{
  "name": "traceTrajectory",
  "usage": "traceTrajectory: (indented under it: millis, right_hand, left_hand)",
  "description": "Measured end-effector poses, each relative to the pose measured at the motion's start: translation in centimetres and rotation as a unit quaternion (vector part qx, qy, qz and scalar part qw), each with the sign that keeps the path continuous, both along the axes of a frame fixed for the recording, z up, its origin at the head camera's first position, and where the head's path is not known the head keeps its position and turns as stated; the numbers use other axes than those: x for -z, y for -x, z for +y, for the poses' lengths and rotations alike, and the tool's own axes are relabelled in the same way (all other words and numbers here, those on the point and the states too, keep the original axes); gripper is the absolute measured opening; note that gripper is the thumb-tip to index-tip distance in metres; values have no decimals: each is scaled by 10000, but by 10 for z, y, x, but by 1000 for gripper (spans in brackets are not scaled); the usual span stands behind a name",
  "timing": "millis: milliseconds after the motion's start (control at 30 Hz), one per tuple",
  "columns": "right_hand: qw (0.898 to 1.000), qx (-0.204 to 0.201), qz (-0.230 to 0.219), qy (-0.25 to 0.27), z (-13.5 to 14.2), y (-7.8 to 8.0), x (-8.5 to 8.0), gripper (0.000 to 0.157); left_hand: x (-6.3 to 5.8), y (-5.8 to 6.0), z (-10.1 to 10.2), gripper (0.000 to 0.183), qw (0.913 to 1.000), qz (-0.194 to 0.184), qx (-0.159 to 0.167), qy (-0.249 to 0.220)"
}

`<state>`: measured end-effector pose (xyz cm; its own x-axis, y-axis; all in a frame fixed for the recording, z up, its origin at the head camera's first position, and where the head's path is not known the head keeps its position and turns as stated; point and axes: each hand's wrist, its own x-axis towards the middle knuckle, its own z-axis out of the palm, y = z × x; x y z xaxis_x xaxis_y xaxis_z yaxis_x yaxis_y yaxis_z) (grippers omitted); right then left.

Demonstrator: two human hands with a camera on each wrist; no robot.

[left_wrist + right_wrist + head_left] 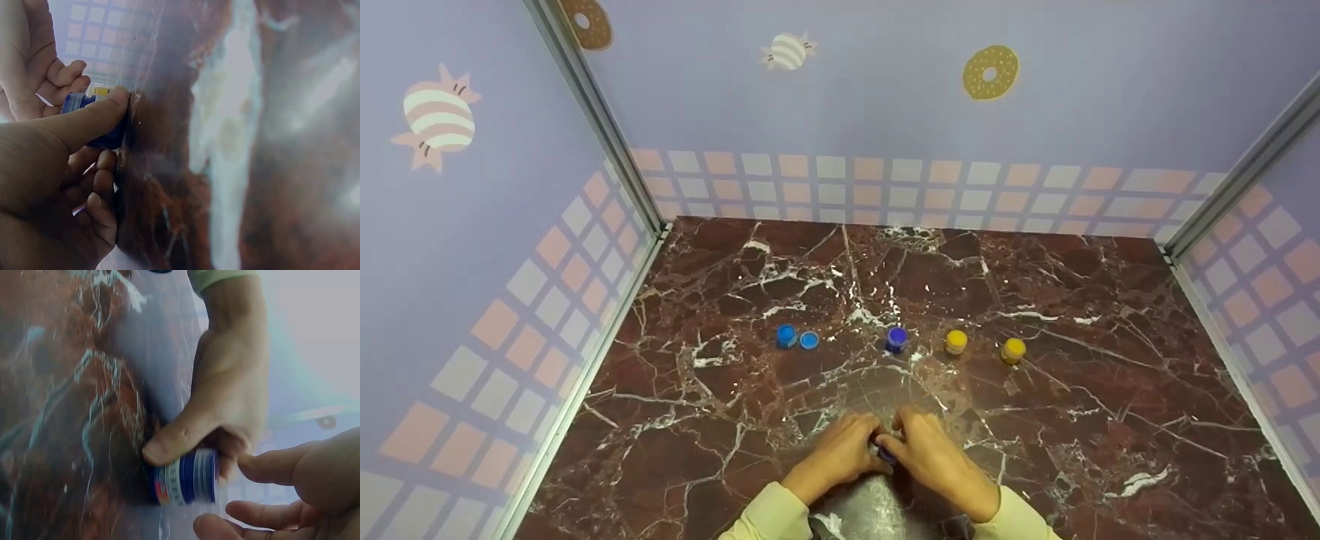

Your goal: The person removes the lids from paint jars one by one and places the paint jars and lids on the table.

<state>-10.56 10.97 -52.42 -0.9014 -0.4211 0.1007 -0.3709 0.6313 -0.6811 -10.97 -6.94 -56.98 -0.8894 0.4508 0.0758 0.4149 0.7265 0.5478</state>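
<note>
A small dark blue jar point(169, 484) with a ribbed lid point(205, 475) and a printed label stands low at the tabletop. My left hand point(846, 450) grips its body, the thumb point(104, 115) laid along the side. Close around the lid is my right hand point(926, 454), its thumb point(270, 466) and fingers point(264, 514) spread, with a gap between them and the lid in the right wrist view. From the head, the two hands mostly hide this jar point(885, 452).
Across the marbled table point(720, 442), beyond the hands, stand a light blue jar point(786, 336) with a round blue lid point(808, 340) beside it, a violet-blue jar point(896, 340), a yellow jar point(956, 343) and another yellow jar point(1013, 351). Patterned panels point(840, 97) wall the back and sides.
</note>
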Motion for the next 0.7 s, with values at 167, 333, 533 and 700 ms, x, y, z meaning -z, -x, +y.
traceTrajectory:
  millis: [167, 333, 533, 700]
  right_hand:
    - [9989, -147, 271, -342, -6, -8, 0, 26]
    - [9948, -133, 775, -648, -8, -13, 5, 26]
    - [9892, -206, 1156, -879, -8, -13, 9, 25]
    - [9865, -583, 1256, -876, -4, -11, 10, 24]
  left_hand:
    - [0, 0, -1, 40, 10000, -69, -43, -8]
    - [1, -1, -1, 38, 10000, -20, -68, 14]
    - [1, 0, -1, 36, 9999, 78, -6, -63]
    - [0, 0, -2, 37, 9998, 189, 39, -28]
